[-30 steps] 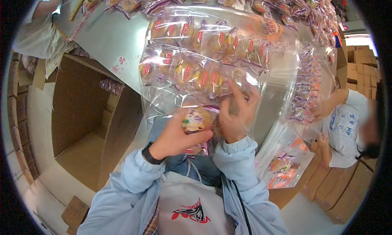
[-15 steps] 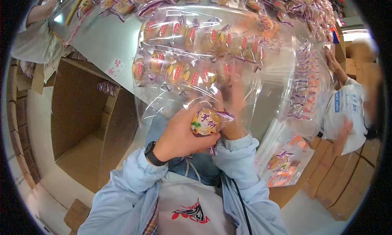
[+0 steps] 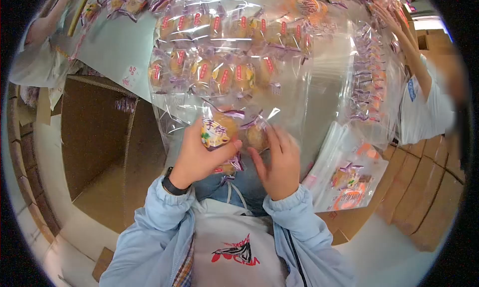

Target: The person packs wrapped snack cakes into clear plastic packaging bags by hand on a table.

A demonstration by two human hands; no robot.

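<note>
My left hand (image 3: 199,154) is wrapped around a round pastry in a printed clear wrapper (image 3: 218,130), its label facing up. Another wrapped pastry (image 3: 230,166) shows partly under that hand. At its right, my right hand (image 3: 279,162) grips a wrapped pastry (image 3: 257,136) between thumb and fingers, close to the open end of a large clear plastic bag (image 3: 174,117). Two rows of wrapped pastries with red labels (image 3: 223,79) lie inside this bag, on the metal table (image 3: 107,50).
A second filled bag (image 3: 369,82) lies to the right, near another person's arm (image 3: 416,67). Flat printed bags (image 3: 349,182) sit at the table's right front. An open cardboard box (image 3: 95,152) stands at left. Loose wrapped pastries (image 3: 132,2) lie along the back.
My right hand has come back from the nearer row in the bag and now grips a pastry beside my left hand. The view has shifted slightly. The person at right has raised an arm.
</note>
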